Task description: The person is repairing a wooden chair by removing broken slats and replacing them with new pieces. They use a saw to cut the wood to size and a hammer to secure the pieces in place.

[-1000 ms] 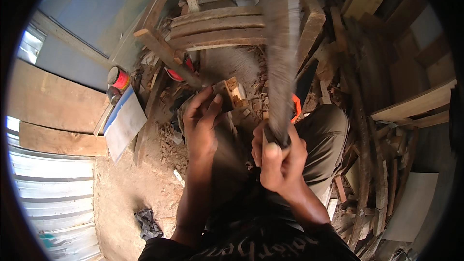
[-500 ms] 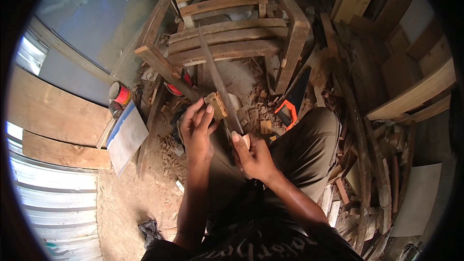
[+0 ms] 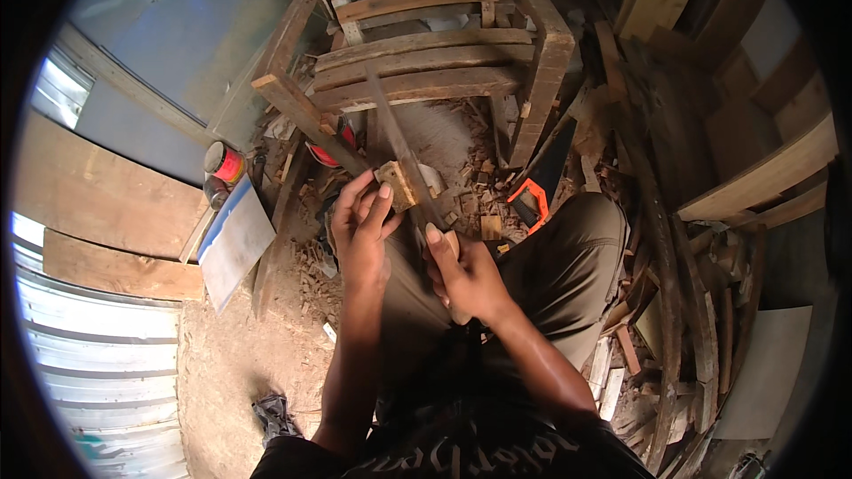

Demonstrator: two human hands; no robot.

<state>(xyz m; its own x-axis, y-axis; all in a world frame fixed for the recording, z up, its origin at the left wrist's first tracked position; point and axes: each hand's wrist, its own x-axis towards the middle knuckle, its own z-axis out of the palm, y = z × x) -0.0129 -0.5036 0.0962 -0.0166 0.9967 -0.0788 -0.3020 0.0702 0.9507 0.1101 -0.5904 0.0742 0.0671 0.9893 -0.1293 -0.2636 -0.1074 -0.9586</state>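
My left hand [image 3: 362, 235] pinches a small wooden block [image 3: 396, 184] between thumb and fingers, in front of my lap. A wooden-handled tool with a long, narrow metal blade [image 3: 395, 129] is gripped in my right hand [image 3: 468, 273]. Its blade points up and away, tilted a little to the left, and lies against or close beside the block's right side. Motion blurs the blade, so its edge cannot be made out. The handle's butt [image 3: 459, 314] shows below my right fist.
A slatted wooden chair [image 3: 422, 62] stands ahead. An orange-handled handsaw [image 3: 531, 204] rests beyond my right knee. Wood scraps [image 3: 493, 226] litter the floor. Red cans [image 3: 224, 162] and a white board [image 3: 235, 244] are at left; long timbers [image 3: 666, 302] lie at right.
My right hand and the tool have drawn slightly back toward me along the block, and more of the handle shows. My left hand keeps the block in nearly the same place.
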